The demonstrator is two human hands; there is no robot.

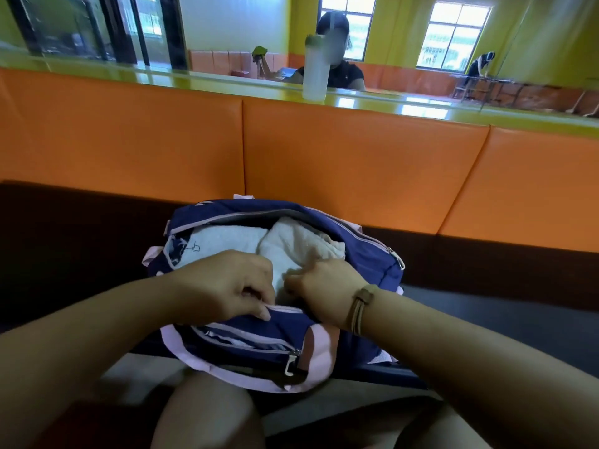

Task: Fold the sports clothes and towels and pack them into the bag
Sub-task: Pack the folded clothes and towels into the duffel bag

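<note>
Finding 1, position. The bag (259,332) sits on the dark bench (64,238) directly ahead of me and against my knees. Its long axis runs across me, left to right. The main opening faces up and gapes. Two white towels (291,244) lie side by side inside it, below the rim.

Finding 2, the deciding relation. The main zip pull (397,257) hangs at the bag's far right end, well apart from both hands. The right hand (324,286) is the nearer one. In my judgement, closing calls for that hand to reach right.

Finding 3, hands. The left hand (227,283) pinches the near lip (282,307) of the opening between thumb and curled fingers. The right hand is at the same lip, just beside the left, with its fingers bent inward over the towels. Motion blur hides the fingertips, so I cannot tell whether they grip cloth, lip or nothing.
</note>
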